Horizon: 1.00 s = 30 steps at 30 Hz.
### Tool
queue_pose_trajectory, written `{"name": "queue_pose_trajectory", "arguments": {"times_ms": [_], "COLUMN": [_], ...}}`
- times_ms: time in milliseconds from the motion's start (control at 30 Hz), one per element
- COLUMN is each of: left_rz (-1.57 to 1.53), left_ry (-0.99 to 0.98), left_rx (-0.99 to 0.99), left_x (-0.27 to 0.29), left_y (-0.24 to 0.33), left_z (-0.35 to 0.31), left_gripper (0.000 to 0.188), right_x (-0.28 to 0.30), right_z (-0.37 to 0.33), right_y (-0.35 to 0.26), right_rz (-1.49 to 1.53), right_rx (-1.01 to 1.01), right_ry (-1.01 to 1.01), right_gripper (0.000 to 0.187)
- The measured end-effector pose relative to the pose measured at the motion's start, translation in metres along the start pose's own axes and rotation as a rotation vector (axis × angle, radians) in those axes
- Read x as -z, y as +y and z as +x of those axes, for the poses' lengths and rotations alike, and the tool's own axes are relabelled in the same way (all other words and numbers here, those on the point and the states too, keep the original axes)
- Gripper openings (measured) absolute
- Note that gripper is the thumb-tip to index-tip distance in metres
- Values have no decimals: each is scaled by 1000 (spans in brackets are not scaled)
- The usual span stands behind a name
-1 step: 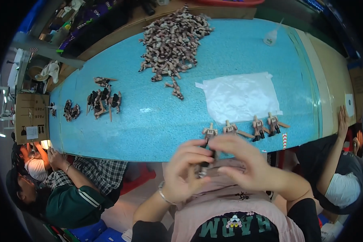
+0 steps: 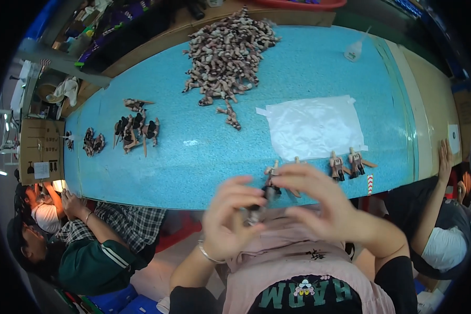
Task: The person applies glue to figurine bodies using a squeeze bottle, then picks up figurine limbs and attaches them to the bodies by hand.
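Note:
My left hand (image 2: 230, 212) has its fingers bent round a small dark-and-pale striped toy piece (image 2: 253, 214), much of it hidden by the fingers. Opposite it, my right hand (image 2: 322, 204) is curved with the thumb apart from the fingers, and nothing shows between them. Its fingertips come up beside a small toy figure (image 2: 271, 170) at the table's near edge; whether they touch cannot be told. Right of that, another figure (image 2: 297, 159) is mostly covered by my right hand. Two more figures (image 2: 336, 165) with brown flat parts lie further right.
A heap of striped toy limbs (image 2: 225, 55) lies at the back of the blue table (image 2: 193, 172). A white sheet (image 2: 314, 125) is taped right of centre, with a dropper bottle (image 2: 353, 51) beyond. Grouped figures (image 2: 133, 131) lie left. People sit close at both sides.
Both hands have shifted slightly; my left hand moved a little left and the striped piece rose toward the table edge. The view has tilted a little.

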<state>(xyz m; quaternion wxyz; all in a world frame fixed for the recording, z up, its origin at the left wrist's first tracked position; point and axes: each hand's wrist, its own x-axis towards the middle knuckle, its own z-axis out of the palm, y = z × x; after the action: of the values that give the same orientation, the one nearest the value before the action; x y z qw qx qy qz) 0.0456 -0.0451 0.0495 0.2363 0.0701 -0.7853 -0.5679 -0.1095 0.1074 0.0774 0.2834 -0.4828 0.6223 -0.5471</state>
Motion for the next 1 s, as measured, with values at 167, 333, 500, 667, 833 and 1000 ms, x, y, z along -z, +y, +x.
{"name": "queue_pose_trajectory", "arguments": {"times_ms": [167, 333, 500, 667, 833, 1000], "left_rz": [726, 1025, 1235, 1249, 804, 550], "left_ry": [261, 260, 337, 347, -23, -310], "left_rx": [-7, -28, 16, -42, -44, -42], "left_x": [76, 135, 170, 136, 41, -26], "left_y": [-27, -73, -91, -71, -41, -23], "left_z": [15, 24, 30, 34, 14, 21], "left_gripper": [36, 36, 36, 41, 47, 62], "right_x": [20, -26, -52, -22, 60, 100], "right_z": [90, 156, 176, 158, 109, 55], "right_y": [39, 47, 64, 67, 53, 67], "right_rz": [-626, -791, -1027, -736, -468, -651], "right_rx": [357, -220, -220, -137, -200, -256], "right_ry": [-124, -127, -104, -26, 105, 213], "right_gripper": [20, 24, 29, 20, 18, 14]}}
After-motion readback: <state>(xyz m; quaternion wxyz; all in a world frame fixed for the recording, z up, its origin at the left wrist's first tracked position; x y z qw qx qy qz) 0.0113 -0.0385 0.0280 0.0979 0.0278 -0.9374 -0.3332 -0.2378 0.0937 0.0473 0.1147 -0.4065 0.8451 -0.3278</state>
